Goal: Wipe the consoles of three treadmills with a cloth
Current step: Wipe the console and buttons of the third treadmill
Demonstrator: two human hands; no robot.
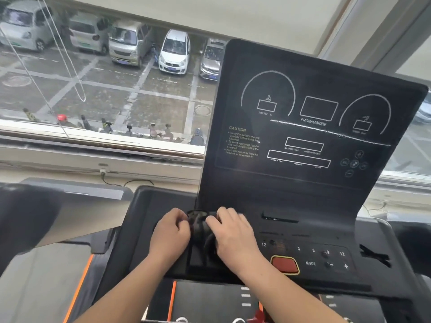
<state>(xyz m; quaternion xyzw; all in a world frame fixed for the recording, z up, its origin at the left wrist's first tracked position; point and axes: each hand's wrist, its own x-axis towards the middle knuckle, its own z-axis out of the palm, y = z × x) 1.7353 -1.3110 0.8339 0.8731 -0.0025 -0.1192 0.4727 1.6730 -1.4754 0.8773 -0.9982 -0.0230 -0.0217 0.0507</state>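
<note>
A black treadmill console fills the right half of the view, with an upright display panel and a lower button deck. A dark cloth lies bunched on the left part of the deck. My left hand grips the cloth's left side with curled fingers. My right hand presses down on its right side, fingers bent over the folds. Both hands touch the cloth, and much of it is hidden beneath them.
A red stop button and MODE and number keys sit right of my hands. A second treadmill's console stands at the left. A window ahead looks down on parked cars. The treadmill belt lies below.
</note>
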